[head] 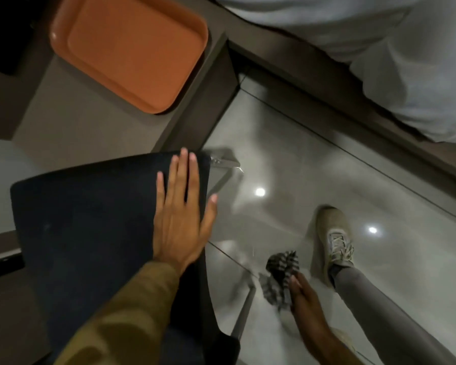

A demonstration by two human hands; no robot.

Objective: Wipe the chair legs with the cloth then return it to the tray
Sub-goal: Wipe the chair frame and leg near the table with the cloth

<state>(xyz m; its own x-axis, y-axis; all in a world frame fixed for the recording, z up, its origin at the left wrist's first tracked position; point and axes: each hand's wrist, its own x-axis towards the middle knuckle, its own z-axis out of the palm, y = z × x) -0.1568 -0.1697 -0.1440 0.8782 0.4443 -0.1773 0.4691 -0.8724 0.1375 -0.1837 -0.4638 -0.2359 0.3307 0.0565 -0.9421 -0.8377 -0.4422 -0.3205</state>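
Below you, glossy floor lies open between the worktop corner, the bed edge and your shoe. Your left hand lies flat, fingers spread, on the chair seat's right edge. Your right hand grips the striped cloth, bunched beyond its fingertips, just beside a blurred chair leg. On the worktop, the orange tray sits well apart.

A bedroom, it seems: white bedding on a dark bed frame at two o'clock; glossy grey floor tiles below; a grey desk at eleven o'clock.
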